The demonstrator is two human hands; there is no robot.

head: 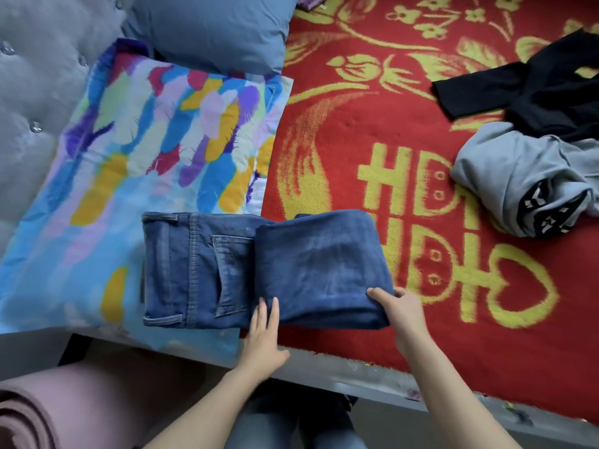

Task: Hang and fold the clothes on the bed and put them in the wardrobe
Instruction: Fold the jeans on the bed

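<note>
**Inspector:** Item under work, and its position?

**Assistant:** One pair of blue jeans (259,267), at the near edge of the bed. The waistband end lies on the patterned pillow (146,140) to the left. The leg section is doubled over on the right, above the red blanket (372,108), and overlaps the back pocket.

**Inspector:** Hands?

**Assistant:** The left hand (262,332) lies flat on the denim at the near edge of the fold, fingers straight, gripping nothing. The right hand (402,307) holds the near right corner of the doubled layer, thumb on top and fingers tucked beneath.

**Inspector:** Other garments?

**Assistant:** Two, on the blanket at the far right and well apart from the jeans: a black garment (544,89), and a crumpled grey garment (525,179) touching it on its near side.

**Inspector:** Surroundings?

**Assistant:** A blue-grey pillow (214,27) lies beyond the patterned one, and a rolled pink mat (48,409) lies near left, below the bed.
</note>
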